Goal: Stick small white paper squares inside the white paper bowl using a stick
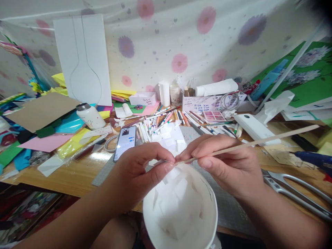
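Observation:
My left hand [137,169] is closed in a pinch, thumb and forefinger meeting at the near tip of a thin wooden stick [259,141]. My right hand [228,162] grips the same stick just beside it, fingers wrapped round; the stick runs up to the right. Both hands hover over a white paper cup [181,207] with several white paper squares inside. What the left fingertips pinch besides the stick tip is too small to tell.
A phone [125,141] lies on the wooden desk, beside many markers [160,121] and loose white paper pieces [171,135]. Scissors [293,192] lie at the right, a white bottle [90,116] and coloured sheets [46,141] at the left. A blue glue gun [313,159] sits far right.

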`<state>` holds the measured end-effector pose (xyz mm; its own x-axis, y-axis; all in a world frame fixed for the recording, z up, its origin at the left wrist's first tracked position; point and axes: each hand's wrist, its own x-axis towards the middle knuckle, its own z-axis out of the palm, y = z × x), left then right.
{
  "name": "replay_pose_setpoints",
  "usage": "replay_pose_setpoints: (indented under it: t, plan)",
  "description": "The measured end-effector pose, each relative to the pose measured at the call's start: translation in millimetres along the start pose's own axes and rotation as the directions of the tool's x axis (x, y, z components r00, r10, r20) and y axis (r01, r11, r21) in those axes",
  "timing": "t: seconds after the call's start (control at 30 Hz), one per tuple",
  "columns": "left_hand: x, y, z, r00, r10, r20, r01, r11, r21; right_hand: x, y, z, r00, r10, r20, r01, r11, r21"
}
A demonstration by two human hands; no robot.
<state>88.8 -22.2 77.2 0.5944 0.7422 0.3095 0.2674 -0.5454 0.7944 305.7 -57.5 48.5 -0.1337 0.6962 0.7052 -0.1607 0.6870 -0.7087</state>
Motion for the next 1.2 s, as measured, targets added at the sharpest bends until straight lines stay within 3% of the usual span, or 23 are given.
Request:
replay_pose_setpoints:
  t: [0.47,0.8,1.2]
  plan:
    - [-1.4,-1.4,-0.9,1.000,0.011,0.000,-0.011,1.000,0.021,-0.4,-1.2,-2.6,0.998,0.005,0.061,-0.001,0.998,-0.069]
    - [-1.6,-2.9,-0.8,0.990,0.119,-0.082,-0.106,0.983,0.150,2.4,-0.8,-1.5,0.993,-0.059,0.105,0.077,0.982,-0.175]
    - [-0.3,-1.7,0.9,0.981,0.166,-0.101,-0.143,0.968,0.206,3.1,1.8,-2.9,0.990,-0.030,0.137,0.057,0.980,-0.192]
